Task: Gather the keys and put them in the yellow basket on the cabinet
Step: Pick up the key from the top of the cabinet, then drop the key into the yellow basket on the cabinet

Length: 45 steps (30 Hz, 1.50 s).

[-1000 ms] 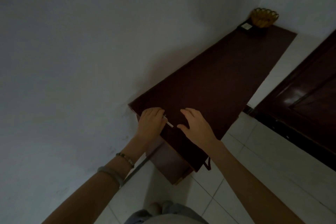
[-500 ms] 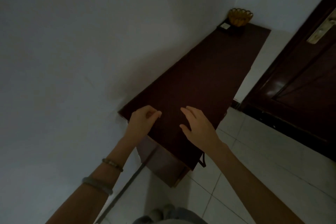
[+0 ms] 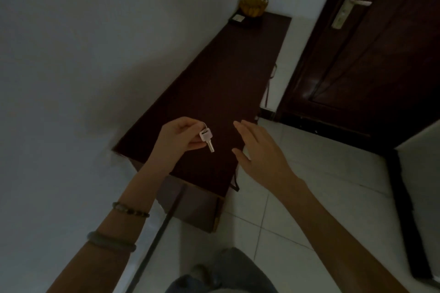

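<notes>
Fingers (image 3: 190, 126) of left hand (image 3: 177, 137) around ring, key (image 3: 207, 141) dangling below.

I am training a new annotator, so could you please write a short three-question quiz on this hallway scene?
1. True or false: the left hand holds a key by its ring.
2. Where does the yellow basket stand? A) on the floor B) at the far end of the cabinet, near the wall corner C) beside the person's feet
3. Fill in: the right hand is open and holds ____.

Key
1. True: the key hangs below the fingers, above the cabinet's near end.
2. B
3. nothing
</notes>
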{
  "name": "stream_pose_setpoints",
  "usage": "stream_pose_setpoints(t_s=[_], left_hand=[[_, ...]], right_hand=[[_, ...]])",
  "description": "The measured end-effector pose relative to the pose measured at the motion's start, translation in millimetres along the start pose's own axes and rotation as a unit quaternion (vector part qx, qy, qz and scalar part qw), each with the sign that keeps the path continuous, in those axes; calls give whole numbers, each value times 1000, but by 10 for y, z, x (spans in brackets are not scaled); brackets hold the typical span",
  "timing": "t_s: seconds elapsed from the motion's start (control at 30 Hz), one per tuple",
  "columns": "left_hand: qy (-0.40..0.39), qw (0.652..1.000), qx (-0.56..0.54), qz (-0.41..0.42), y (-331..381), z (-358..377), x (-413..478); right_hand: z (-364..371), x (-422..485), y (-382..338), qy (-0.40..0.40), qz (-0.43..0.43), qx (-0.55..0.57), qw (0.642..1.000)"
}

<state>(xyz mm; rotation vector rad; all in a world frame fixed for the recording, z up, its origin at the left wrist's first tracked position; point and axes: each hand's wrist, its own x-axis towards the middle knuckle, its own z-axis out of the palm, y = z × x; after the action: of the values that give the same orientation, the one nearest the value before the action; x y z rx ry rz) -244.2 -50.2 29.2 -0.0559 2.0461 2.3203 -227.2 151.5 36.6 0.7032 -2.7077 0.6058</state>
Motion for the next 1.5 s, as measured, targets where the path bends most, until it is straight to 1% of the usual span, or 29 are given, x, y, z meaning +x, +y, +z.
stream_pose_setpoints(t_s=[0.1,0.27,0.4,0.53,0.6,0.73,0.87,1.03,1.2,1.37,1.5], left_hand=[[-49,998,-12,-22,51,263,95],[-103,992,8,-70,103,842,296],[-116,990,14,-78,118,1367,448],[-131,988,31,-82,109,2036,605],[-136,987,54,-70,93,2410,681],[-132,988,63,-40,41,3073,853],[-116,990,71,-36,-22,3547,1003],[-104,990,84,-38,-50,3898,1295],[-99,990,90,-43,-80,4100,1745],[-94,991,88,-38,-158,4280,2473],[-87,993,74,-31,-185,4416,3193]], right_hand=[[-167,-146,118,5,20,4,1000],[-402,-355,444,26,39,-5,999],[-615,-502,874,27,68,-13,997],[-905,-661,1424,30,68,-28,997],[-1052,-739,1749,34,71,-40,996],[-1329,-833,2399,46,74,-45,995],[-1526,-885,2897,55,75,-31,995],[-1624,-807,3374,41,74,-18,996],[-1607,-510,3770,37,75,17,996],[-1546,-23,4352,35,65,11,997],[-1511,534,4867,24,66,0,998]])
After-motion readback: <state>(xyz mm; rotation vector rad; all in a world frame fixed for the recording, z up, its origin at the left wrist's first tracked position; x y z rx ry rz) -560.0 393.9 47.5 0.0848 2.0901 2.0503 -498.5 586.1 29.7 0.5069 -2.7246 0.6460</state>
